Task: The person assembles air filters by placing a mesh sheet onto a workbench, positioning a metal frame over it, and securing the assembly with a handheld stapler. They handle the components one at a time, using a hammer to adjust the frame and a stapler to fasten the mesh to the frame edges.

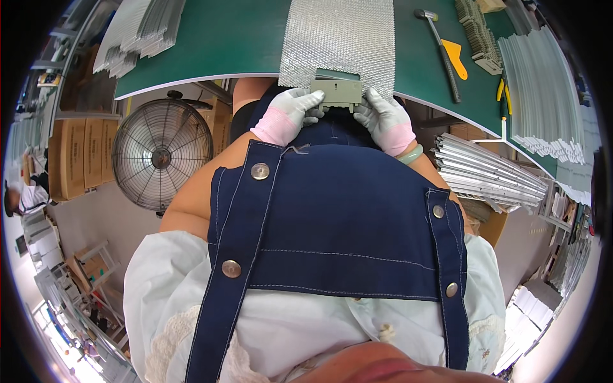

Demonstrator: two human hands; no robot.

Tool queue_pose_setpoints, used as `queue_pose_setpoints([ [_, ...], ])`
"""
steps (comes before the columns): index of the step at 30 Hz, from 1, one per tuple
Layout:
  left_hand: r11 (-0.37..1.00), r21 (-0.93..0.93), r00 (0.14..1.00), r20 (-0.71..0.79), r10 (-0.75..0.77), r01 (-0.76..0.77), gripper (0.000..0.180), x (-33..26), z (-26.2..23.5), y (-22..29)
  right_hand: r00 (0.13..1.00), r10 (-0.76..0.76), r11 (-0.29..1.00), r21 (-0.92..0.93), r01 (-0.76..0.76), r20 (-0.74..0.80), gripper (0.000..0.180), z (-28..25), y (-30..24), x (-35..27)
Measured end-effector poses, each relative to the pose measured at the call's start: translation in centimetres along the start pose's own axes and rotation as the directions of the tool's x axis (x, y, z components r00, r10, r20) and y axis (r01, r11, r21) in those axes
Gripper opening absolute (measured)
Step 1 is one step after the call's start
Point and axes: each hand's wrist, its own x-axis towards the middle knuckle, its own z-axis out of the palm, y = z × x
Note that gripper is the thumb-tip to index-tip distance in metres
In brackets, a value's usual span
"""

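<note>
Between my two gloved hands is a flat grey-green plastic piece (336, 94) with small tabs along its lower edge. My left hand (285, 116) grips its left end, thumb on top and fingers curled beneath. At its right end my right hand (385, 121) holds it with thumb and curled fingers. Both gloves are white with pink cuffs. The piece sits at a rectangular notch in the near edge of a silvery mesh sheet (338, 35), which lies on the green table (239, 38) and sticks out past its front edge. Whether the piece is joined to the sheet, I cannot tell.
Right of the sheet lie a hammer (447, 67), a yellow scraper (455, 59), yellow-handled pliers (504, 96) and a row of grey-green pieces (477, 37). Mesh stacks stand right (543, 96) and left (142, 32). A fan (162, 157) and boxes (76, 153) are at left below.
</note>
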Motion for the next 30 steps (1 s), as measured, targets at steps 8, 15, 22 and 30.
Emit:
queue_pose_setpoints([
  [8,0.995,0.104,1.000,0.003,-0.006,0.005,0.026,0.0,-0.1,0.4,0.999,0.041,0.981,0.190,-0.034,-0.032,0.018,1.1,-0.5,-0.6],
  [15,1.000,-0.013,1.000,0.003,0.017,-0.017,0.030,0.1,0.0,-0.1,0.998,-0.051,0.989,-0.140,0.045,-0.036,0.026,1.2,-0.3,-1.1],
  [22,0.940,0.325,0.958,0.220,-0.183,0.105,0.061,-3.2,0.1,4.7,0.998,-0.063,0.998,-0.025,0.063,0.025,0.049,-2.3,-2.8,-1.2],
  [30,-0.544,0.658,0.482,0.752,0.450,-0.520,0.054,10.6,2.4,10.0,0.978,0.209,0.976,-0.072,-0.208,0.006,0.040,0.6,0.5,-1.4],
])
